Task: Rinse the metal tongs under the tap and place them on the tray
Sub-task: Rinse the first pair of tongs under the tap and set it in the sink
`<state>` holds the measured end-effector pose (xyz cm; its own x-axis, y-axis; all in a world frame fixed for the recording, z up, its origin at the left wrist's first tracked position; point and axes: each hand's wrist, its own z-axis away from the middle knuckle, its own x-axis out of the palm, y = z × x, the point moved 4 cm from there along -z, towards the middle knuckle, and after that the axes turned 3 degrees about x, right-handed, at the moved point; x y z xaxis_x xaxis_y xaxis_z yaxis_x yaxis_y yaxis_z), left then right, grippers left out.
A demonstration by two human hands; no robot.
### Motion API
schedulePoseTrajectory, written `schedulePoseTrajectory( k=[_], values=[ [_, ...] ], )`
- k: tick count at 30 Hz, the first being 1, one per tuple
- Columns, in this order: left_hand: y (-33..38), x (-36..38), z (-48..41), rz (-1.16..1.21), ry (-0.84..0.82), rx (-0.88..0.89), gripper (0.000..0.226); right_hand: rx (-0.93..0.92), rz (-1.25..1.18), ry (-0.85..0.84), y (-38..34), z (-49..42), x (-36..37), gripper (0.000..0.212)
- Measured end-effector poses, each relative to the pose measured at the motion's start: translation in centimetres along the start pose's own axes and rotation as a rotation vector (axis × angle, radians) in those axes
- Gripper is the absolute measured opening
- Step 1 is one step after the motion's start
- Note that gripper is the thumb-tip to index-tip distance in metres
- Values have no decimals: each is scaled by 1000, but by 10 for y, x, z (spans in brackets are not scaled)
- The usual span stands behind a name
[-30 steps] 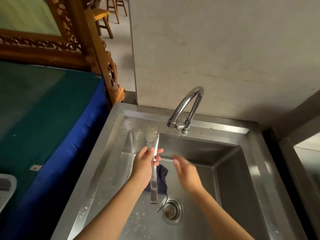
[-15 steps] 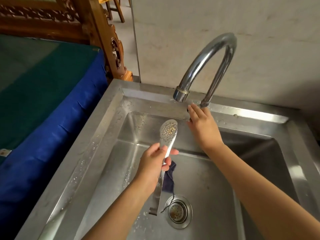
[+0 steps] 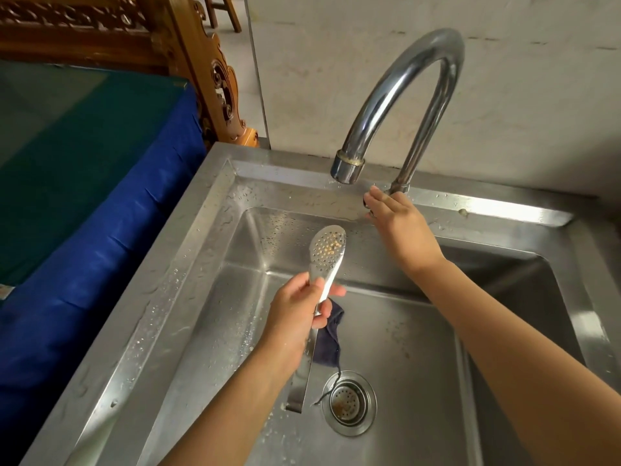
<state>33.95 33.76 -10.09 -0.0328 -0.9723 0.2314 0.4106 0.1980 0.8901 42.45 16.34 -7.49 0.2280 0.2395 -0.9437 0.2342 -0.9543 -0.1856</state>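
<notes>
While the steel sink (image 3: pixel 161 317) fills most of my feed, a blue-covered surface (image 3: pixel 84 264) lies along its left edge and a carved wooden frame (image 3: pixel 201 62) stands behind that; the curved tap (image 3: pixel 396 85) arches off the back rim, its spout hanging over the basin; the right grip (image 3: pixel 396 216) rests at the tap's base, fingers reaching over it, and I cannot tell whether they clasp anything there; the left grip (image 3: pixel 295 324) is curled round the middle of the metal tongs (image 3: pixel 327 250), held above the basin with the perforated head tilted up and away, below and left of the spout; a dark cloth (image 3: pixel 327 341) lies on the basin floor beneath them, just beside the drain (image 3: pixel 349 401).
</notes>
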Motion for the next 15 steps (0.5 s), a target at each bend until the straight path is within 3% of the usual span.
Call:
schedulePoseTrajectory(
  k=[15],
  values=[
    [4, 0, 6, -10, -19, -11, 17, 5, -28, -81, 6, -9, -6, 26]
  ],
)
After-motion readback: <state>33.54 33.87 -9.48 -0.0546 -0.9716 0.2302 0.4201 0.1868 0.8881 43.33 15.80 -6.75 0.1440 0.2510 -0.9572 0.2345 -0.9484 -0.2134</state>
